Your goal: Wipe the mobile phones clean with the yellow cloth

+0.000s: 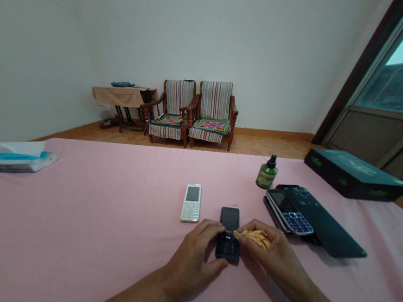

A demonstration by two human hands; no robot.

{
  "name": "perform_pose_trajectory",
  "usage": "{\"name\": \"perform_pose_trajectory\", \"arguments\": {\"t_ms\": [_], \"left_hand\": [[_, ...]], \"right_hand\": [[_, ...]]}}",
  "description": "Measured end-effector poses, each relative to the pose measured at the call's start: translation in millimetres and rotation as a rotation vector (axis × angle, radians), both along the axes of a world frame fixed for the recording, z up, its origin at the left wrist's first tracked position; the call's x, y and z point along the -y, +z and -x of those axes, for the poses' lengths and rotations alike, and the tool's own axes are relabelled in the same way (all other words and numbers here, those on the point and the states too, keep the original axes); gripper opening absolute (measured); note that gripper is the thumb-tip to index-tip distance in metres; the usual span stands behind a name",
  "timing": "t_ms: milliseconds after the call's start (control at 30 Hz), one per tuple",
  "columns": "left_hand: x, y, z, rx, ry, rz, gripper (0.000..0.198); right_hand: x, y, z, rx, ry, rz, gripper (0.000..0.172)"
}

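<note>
A dark keypad phone (pixel 228 235) lies face up on the pink cloth (pixel 105 214). My left hand (pixel 197 253) grips its left side, with fingers at the upper edge and the thumb near the bottom. In my right hand (pixel 270 252) is a bunched yellow cloth (pixel 257 238), pinched so that its tip touches the phone's right side near the middle. Just beyond my left hand a white keypad phone (pixel 190 203) lies face up.
At the right are a stack with a blue keypad phone (pixel 292 212) on top, a long dark case (pixel 329 224), a green spray bottle (pixel 266 173) and a black box (pixel 357 173). A tissue pack (pixel 19 158) lies far left. Two chairs (pixel 180 110) stand beyond.
</note>
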State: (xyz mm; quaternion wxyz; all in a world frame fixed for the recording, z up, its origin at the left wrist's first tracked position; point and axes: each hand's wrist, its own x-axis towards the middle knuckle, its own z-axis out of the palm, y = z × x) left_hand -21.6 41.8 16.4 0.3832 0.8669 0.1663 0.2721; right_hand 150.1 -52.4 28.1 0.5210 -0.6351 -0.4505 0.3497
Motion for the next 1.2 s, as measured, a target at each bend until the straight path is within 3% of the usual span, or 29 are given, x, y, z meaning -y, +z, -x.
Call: {"name": "perform_pose_trajectory", "arguments": {"t_ms": [200, 367, 433, 667, 833, 1000, 1200], "left_hand": [[4, 8.9, 1, -0.077, -0.133, 0.033, 0.042], [5, 6.2, 3, -0.095, -0.122, -0.016, 0.053], [5, 3.9, 3, -0.102, -0.146, -0.033, 0.054], [5, 1.3, 1, -0.076, -0.165, 0.006, 0.046], [4, 3.4, 1, -0.024, -0.155, 0.047, 0.058], [5, 5.2, 1, -0.021, -0.106, 0.027, 0.054], [10, 5.6, 1, -0.046, 0.044, -0.038, 0.029]], "right_hand": [[1, 3.3, 11, 0.001, 0.072, -0.036, 0.027], [3, 5.0, -11, 0.202, -0.156, -0.001, 0.026], [3, 4.5, -21, 0.23, -0.176, 0.041, 0.026], [1, 0.5, -17, 0.033, -0.095, 0.087, 0.025], [0, 4.7, -11, -0.157, -0.154, 0.049, 0.03], [2, 7.9, -1, -0.162, -0.06, 0.026, 0.03], [2, 7.5, 7, -0.124, 0.032, -0.004, 0.027]]}}
